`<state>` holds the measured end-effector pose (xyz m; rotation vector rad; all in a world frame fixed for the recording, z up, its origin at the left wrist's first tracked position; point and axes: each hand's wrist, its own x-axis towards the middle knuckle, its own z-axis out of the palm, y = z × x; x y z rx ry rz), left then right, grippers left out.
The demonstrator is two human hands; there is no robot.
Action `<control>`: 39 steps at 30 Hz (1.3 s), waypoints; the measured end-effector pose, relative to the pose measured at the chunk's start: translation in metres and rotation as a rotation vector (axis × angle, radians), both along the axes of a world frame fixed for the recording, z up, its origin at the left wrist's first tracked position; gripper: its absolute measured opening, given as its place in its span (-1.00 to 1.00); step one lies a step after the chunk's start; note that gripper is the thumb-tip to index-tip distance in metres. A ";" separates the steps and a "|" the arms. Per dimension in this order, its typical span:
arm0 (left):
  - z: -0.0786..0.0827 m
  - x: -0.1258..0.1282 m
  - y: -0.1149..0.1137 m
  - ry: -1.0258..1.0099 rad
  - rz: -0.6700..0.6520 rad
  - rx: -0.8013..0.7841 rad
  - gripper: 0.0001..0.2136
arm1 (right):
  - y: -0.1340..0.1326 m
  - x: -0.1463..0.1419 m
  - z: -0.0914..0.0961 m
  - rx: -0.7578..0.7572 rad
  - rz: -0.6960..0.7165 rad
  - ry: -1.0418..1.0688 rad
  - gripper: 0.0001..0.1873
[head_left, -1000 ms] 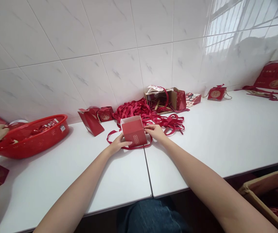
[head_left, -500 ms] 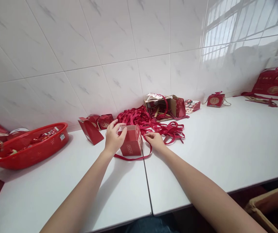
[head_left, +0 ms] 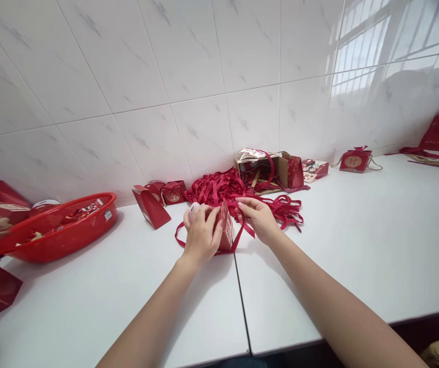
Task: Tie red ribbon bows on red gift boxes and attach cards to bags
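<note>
Has the left hand cupped over the top of a red box, fingers and thumb grasping about the upper part; hard to tell exactly which edges lie beneath the fingers. Pinches a red ribbon between thumb and fingers of the right hand, just beside the raised end panel. Find the box on the white table, near the seam and in front of the ribbon heap, with ribbon along the near bottom edge and showing again at the left; impossible to say whether under the box or only around it. Judging by the thin, card-like panels, should prove light, stiff along the folds, yet easy to dent mid-panel. Best to take hold low, by opposite walls near the corners, with gentle pressure and no squeezing of the upright panel. Expect soft, limp, rather slippery handling from the satiny ribbon; pinch firmly close to the end, and keep flat against twisting.
</note>
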<state>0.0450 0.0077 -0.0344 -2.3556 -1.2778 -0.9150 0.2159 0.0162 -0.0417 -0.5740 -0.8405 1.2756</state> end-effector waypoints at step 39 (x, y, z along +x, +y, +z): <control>-0.002 -0.007 -0.010 -0.116 -0.142 -0.223 -0.49 | -0.018 -0.021 0.000 0.185 -0.117 -0.393 -0.70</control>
